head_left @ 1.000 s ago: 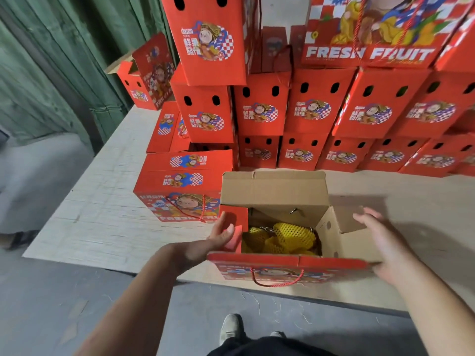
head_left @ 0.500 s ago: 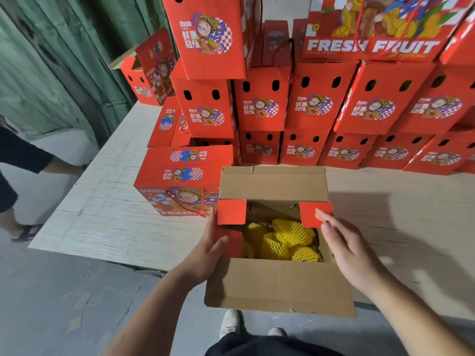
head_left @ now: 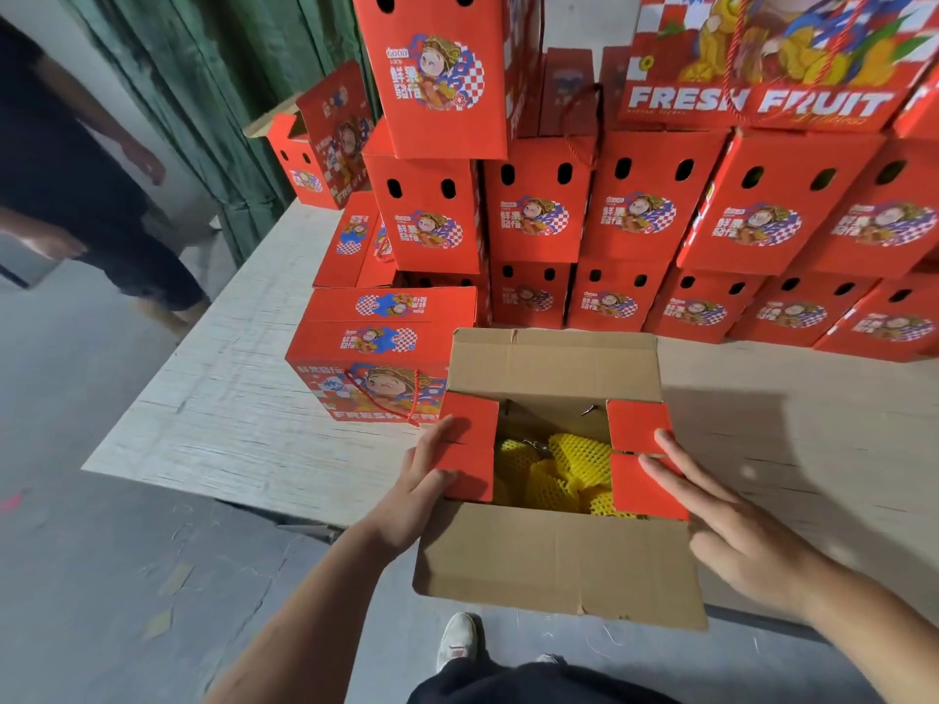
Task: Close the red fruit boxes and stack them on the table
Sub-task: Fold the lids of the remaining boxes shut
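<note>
Box (head_left: 556,561) holds yellow-netted fruit (head_left: 559,472).

A pale wood-grain table (head_left: 239,398) fills the middle of the view, its near edge running over a grey concrete floor (head_left: 101,576) scuffed with light marks. A dark green pleated curtain (head_left: 213,94) hangs at the back left. Beside it stands a second person (head_left: 76,195) in dark clothing. Light is soft and even.
</note>
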